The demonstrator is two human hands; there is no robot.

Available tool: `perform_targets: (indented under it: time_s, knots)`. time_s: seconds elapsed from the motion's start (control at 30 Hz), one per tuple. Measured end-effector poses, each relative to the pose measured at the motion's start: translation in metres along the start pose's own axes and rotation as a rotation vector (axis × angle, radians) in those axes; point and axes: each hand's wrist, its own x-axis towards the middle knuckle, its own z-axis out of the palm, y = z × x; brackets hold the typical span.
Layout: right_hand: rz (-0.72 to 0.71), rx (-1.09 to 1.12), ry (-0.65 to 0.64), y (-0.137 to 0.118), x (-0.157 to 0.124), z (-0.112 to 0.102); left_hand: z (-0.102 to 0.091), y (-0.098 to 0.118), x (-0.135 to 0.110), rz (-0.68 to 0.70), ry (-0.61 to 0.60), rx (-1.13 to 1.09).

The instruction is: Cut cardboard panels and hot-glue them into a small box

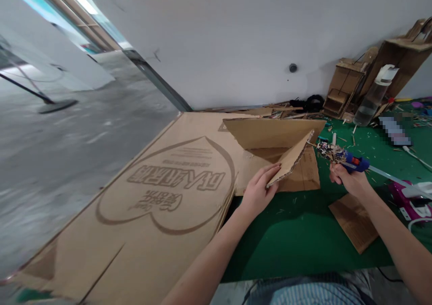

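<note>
My left hand (259, 192) is closed on the lower edge of a cut cardboard panel (292, 159), part of a folded cardboard piece (273, 133) that stands partly upright. In my right hand (349, 179) is a blue hot glue gun (356, 162), gripped by its handle, with a clear glue stick (388, 177) sticking out of its back. Bits of debris cling around the gun's front. Its nozzle points left at the panel's upper right edge; whether it touches I cannot tell. Below my right hand lies a loose brown cardboard piece (356, 222).
A large printed cardboard sheet (189, 242) covers the left of the green table (270, 246). Toward the back right stand cardboard constructions (346, 82), a clear bottle (371, 100) and a phone (394, 130). A magenta-and-white device (410, 199) lies at right. A white partition (236, 48) rises behind.
</note>
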Motion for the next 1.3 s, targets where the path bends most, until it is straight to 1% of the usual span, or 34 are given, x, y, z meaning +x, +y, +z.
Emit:
perform_targets:
  time_s: [0.13, 0.33, 0.57, 0.7, 0.8, 0.9, 0.97, 1.13, 1.3]
  knots:
    - [0.003, -0.017, -0.04, -0.003, -0.003, 0.001, 0.0, 0.001, 0.0, 0.0, 0.003, 0.005]
    - [0.001, -0.023, -0.059, -0.007, -0.007, 0.001, 0.0, -0.002, -0.002, -0.016, -0.011, -0.011]
    - [0.033, -0.059, -0.034, -0.008, -0.011, 0.001, 0.0, -0.002, -0.002, -0.026, -0.019, -0.016]
    - [-0.01, 0.002, -0.023, -0.011, -0.009, 0.003, -0.001, 0.001, 0.0, -0.024, -0.017, 0.008]
    - [-0.064, 0.072, 0.033, -0.014, -0.004, 0.005, -0.001, 0.002, 0.001, -0.005, -0.007, 0.015]
    - [-0.093, 0.117, 0.148, -0.013, 0.002, 0.004, -0.001, 0.003, 0.002, 0.007, 0.004, 0.014]
    - [-0.094, 0.109, 0.193, -0.011, 0.005, 0.002, -0.001, 0.004, 0.002, 0.009, 0.004, 0.011]
    - [-0.047, 0.076, 0.222, -0.003, 0.008, -0.002, -0.001, 0.006, 0.002, 0.016, -0.007, 0.014]
    - [-0.005, 0.109, 0.247, -0.004, 0.008, 0.0, -0.002, 0.007, 0.002, 0.007, -0.012, 0.019]
